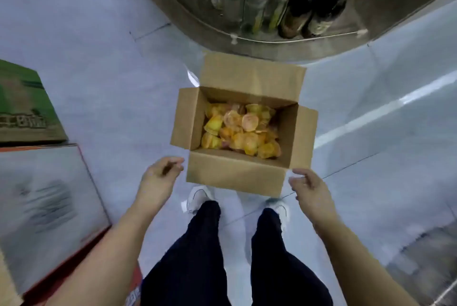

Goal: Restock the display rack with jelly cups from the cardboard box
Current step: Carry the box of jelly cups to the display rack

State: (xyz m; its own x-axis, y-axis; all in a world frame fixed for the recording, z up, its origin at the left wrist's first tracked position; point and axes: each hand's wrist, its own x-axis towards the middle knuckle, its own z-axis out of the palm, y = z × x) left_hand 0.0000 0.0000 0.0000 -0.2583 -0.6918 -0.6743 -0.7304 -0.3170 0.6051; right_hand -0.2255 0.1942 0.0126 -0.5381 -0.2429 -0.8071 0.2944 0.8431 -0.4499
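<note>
An open cardboard box (235,174) stands on the pale floor just in front of my feet, all its flaps spread out. Several yellow, orange and pink jelly cups (241,130) lie loose in its bottom. My left hand (159,177) hovers just left of the box's near left corner, fingers loosely curled, holding nothing. My right hand (310,190) hovers at the near right corner, fingers apart and empty. Neither hand touches the box. No rack with jelly cups is in view.
A shelf unit (259,41) with rows of bottles (249,1) stands just behind the box. Stacked cartons sit at my left: a green one (22,105) and a white one with a red edge (47,209). My legs and white shoes (197,198) are below the box.
</note>
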